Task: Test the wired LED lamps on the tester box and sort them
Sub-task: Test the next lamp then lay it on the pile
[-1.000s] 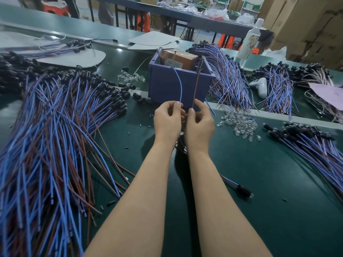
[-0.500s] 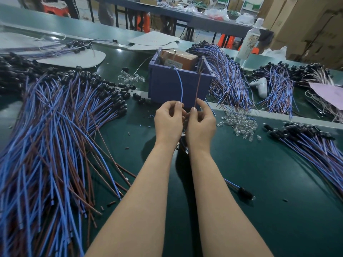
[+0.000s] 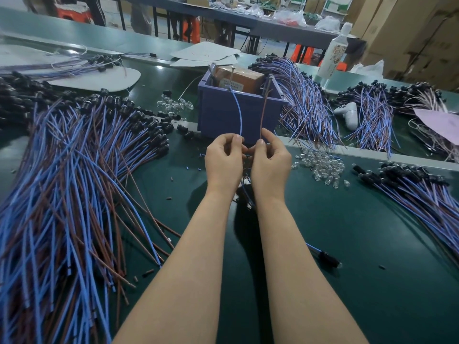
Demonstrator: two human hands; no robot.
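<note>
Evidently, from the head view, the left hand (image 3: 224, 162) pinched the blue lead (image 3: 237, 112) and the right hand (image 3: 270, 162) pinched the brown lead (image 3: 264, 112). Both leads rose to the tester box (image 3: 218, 115) just beyond on the bench (image 3: 360, 244). The lamp's head was hidden behind the hands. In the inspector's judgement, the tips needed firm, separate contact. Count: one box, two leads, two clear LED heaps (image 3: 320, 167), one stray lamp (image 3: 327, 258).

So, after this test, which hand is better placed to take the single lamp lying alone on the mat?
Probably the right hand. The single lamp lies beside the right forearm, on its outer side; the left hand would need to cross both arms.
</note>
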